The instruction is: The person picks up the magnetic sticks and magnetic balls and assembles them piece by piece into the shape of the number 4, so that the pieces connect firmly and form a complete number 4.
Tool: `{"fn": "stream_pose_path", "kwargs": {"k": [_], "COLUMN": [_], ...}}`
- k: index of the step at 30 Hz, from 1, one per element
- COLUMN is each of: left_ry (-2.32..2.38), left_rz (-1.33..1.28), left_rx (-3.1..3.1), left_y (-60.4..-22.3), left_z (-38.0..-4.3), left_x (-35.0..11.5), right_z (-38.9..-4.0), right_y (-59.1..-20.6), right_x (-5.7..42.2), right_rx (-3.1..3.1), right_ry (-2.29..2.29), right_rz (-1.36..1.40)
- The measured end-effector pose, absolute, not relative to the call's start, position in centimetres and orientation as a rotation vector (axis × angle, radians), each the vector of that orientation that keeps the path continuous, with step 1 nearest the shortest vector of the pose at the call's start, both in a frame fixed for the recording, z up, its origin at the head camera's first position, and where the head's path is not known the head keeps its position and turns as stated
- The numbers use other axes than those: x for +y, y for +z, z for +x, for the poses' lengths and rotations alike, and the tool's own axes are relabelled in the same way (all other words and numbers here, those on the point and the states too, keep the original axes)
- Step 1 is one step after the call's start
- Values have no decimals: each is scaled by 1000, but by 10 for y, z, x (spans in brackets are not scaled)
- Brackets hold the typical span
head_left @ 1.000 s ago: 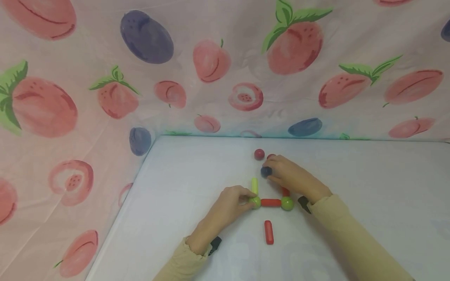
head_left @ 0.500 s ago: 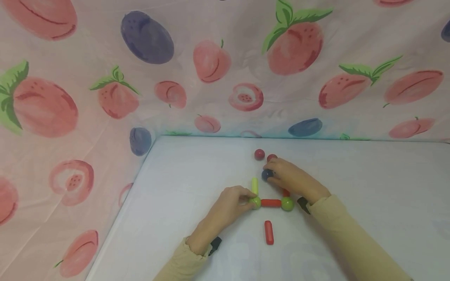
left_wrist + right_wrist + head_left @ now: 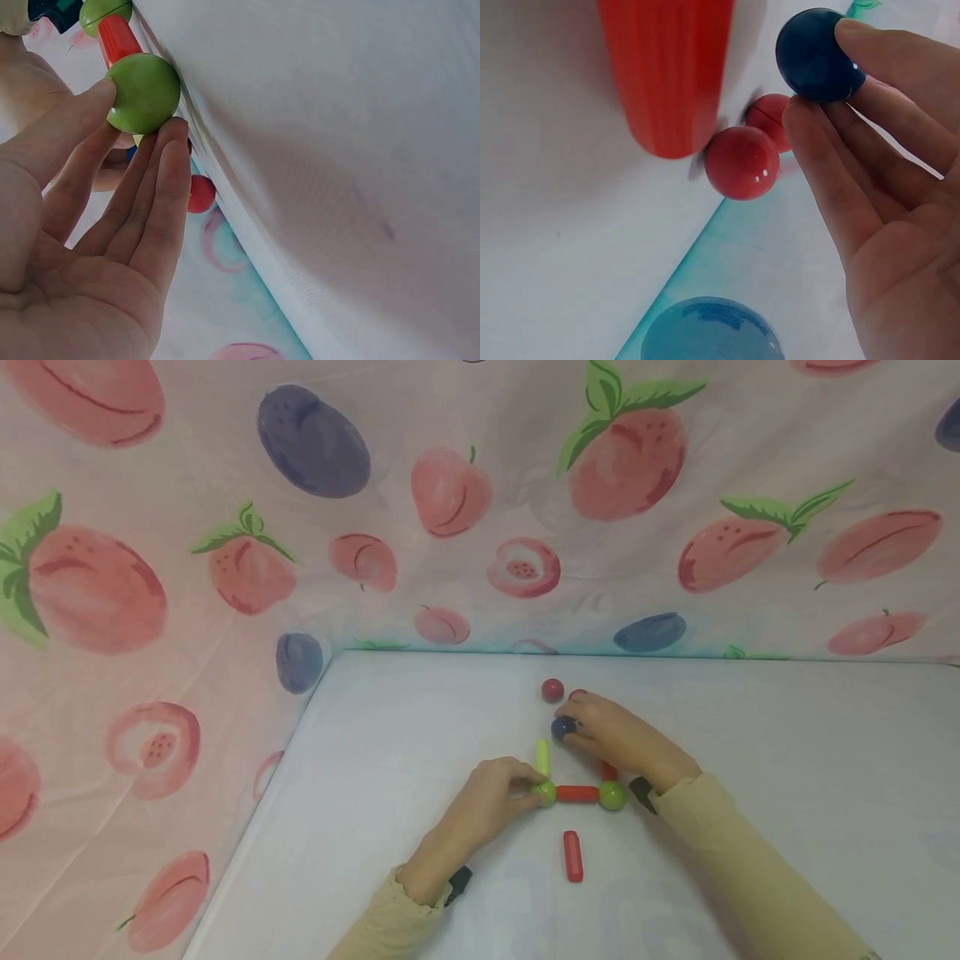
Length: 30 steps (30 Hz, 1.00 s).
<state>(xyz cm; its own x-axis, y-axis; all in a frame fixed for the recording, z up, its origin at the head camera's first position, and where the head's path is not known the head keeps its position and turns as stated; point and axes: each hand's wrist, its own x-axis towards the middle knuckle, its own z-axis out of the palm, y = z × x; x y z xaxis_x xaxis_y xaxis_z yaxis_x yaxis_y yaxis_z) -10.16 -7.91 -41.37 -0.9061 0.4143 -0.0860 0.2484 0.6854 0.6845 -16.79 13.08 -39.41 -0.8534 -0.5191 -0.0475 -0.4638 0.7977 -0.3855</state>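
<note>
Blue ball (image 3: 561, 728) — just beyond yellow stick (image 3: 542, 758), right of its axis.
Right hand (image 3: 615, 733) pinches it; left hand (image 3: 491, 789) pinches green ball (image 3: 145, 91) — stick's near end.

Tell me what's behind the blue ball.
Beyond the blue ball, the head view shows one red ball whole and a second red ball partly; the right hand covers the rest of it.

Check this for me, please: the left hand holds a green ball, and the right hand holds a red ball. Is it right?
Not quite: the right hand holds a dark blue ball, not a red one, as the right wrist view shows. The left hand does hold a green ball.
</note>
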Motion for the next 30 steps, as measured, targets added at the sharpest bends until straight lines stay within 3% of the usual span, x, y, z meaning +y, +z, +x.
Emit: {"fn": "stream_pose_path", "kwargs": {"k": [30], "left_ry": [1032], "left_rz": [554], "left_rx": [2681], "left_y": [-413], "left_z": [-99], "left_x": [-78], "right_z": [-169], "right_y": [-386], "right_x": [117], "right_rx": [2818], "right_ry": [-628], "right_rz": [-854]}}
